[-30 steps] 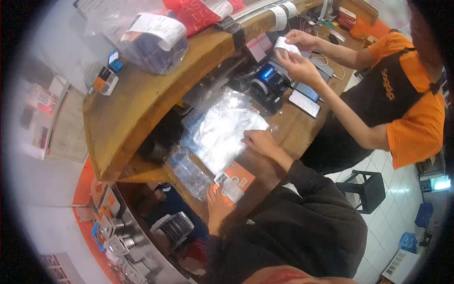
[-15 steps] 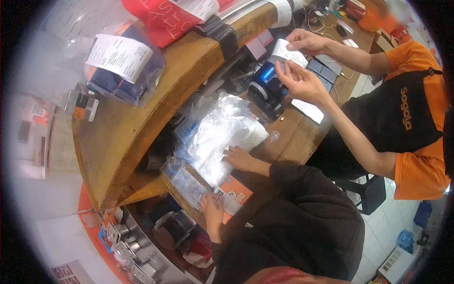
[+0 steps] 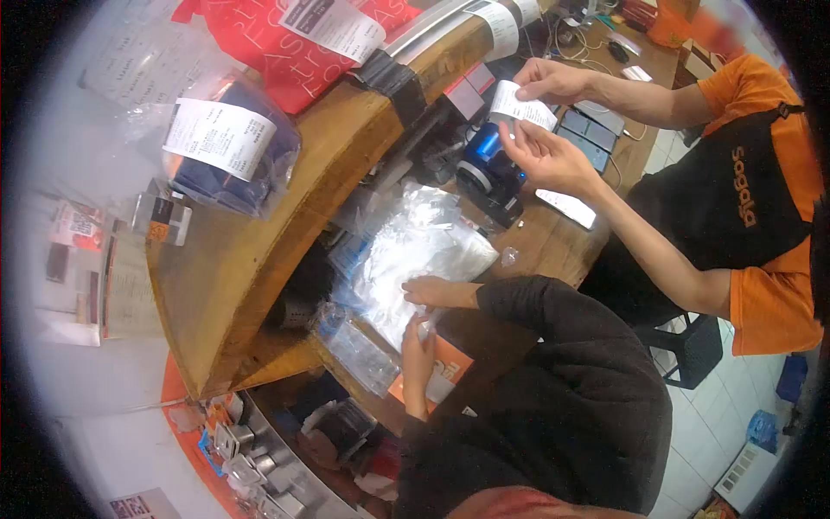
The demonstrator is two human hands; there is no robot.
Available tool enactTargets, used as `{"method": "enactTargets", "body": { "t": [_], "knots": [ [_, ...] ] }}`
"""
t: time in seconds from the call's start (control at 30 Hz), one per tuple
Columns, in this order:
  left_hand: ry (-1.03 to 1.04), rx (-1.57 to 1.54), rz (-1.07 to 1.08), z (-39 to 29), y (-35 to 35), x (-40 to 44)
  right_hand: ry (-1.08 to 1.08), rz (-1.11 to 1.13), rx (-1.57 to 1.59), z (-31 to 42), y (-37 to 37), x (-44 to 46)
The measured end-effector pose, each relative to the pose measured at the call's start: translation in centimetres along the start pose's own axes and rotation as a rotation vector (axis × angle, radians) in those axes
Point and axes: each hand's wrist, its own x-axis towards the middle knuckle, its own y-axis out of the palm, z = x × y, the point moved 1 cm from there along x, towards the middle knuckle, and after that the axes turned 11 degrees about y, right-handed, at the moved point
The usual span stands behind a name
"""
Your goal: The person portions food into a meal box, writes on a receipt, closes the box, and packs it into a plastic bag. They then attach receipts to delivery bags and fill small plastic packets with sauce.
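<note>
Here, right hand (image 3: 438,292) on plastic bags (image 3: 399,238); clear pouch (image 3: 275,177) holds bundle (image 3: 201,179).

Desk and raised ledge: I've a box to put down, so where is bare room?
Bare wood shows on the desk between the white phone and dark right sleeve, and on the raised ledge below the wrapped parcel in the picture. Crowded: around the clear bags and orange card, with the left hand and right hand there.
</note>
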Motion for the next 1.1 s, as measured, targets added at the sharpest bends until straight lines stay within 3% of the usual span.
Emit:
{"method": "enactTargets", "body": {
  "t": [0.03, 0.1, 0.17, 0.23, 0.3, 0.37, 0.43, 0.47, 0.57, 0.73, 0.83, 0.9, 0.93, 1.03, 1.07, 1.1],
  "knots": [
    [0.005, 0.014, -0.01, 0.3, 0.3, 0.1, -0.012, -0.013, -0.001, -0.4, 0.0, 0.1],
    [-0.007, -0.054, 0.0, 2.0, 1.5, 0.1, -0.007, 0.191, 0.098, -1.0, 0.0, -0.1],
    [0.007, 0.035, 0.052, 3.2, 1.9, 0.1, -0.012, 0.131, 0.115, -1.7, 0.5, -0.6],
    [-0.11, 0.169, 0.163, 3.2, 2.6, 0.2, -0.014, 0.079, 0.129, -2.0, 0.0, -0.1],
    [-0.125, 0.141, 0.17, 3.1, 2.7, 0.3, 0.128, 0.358, 0.011, -0.3, -2.4, 0.0],
    [-0.105, 0.203, 0.172, 3.5, 3.0, 0.1, 0.144, 0.264, 0.031, 0.5, -3.3, -0.9],
    [-0.097, 0.212, 0.137, 3.6, 3.2, -0.2, 0.105, -0.049, -0.06, 0.7, -2.8, -1.2],
    [-0.075, 0.223, 0.113, 3.5, 3.2, -0.2, 0.158, 0.098, -0.093, 0.5, -2.4, -1.1],
    [-0.057, 0.262, 0.056, 3.0, 3.2, -0.1, 0.179, 0.175, -0.085, -0.4, -1.2, -0.3],
    [-0.008, 0.37, -0.063, 1.8, 3.7, -0.9, 0.133, 0.072, 0.037, -0.5, -1.2, -0.8],
    [-0.02, 0.364, -0.078, 1.5, 3.7, -0.7, 0.271, -0.012, 0.234, -0.1, -1.1, -0.4],
    [-0.015, 0.387, -0.09, 2.2, 4.1, -0.7, 0.476, -0.073, 0.218, 1.0, -1.1, 0.4],
    [0.006, 0.388, -0.089, 2.5, 4.1, -0.6, 0.571, -0.114, 0.395, 1.5, -1.2, 1.0],
    [-0.017, 0.44, -0.031, 2.9, 4.4, -0.3, 0.429, -0.267, 0.39, 6.1, -6.5, 4.7],
    [0.011, 0.44, -0.071, 2.8, 4.4, -0.6, 0.443, -0.253, 0.394, 7.9, -8.6, 4.9],
    [0.037, 0.443, -0.111, 2.7, 4.3, -0.9, 0.444, -0.091, 0.534, 9.2, -10.9, 5.6]
  ]
}}
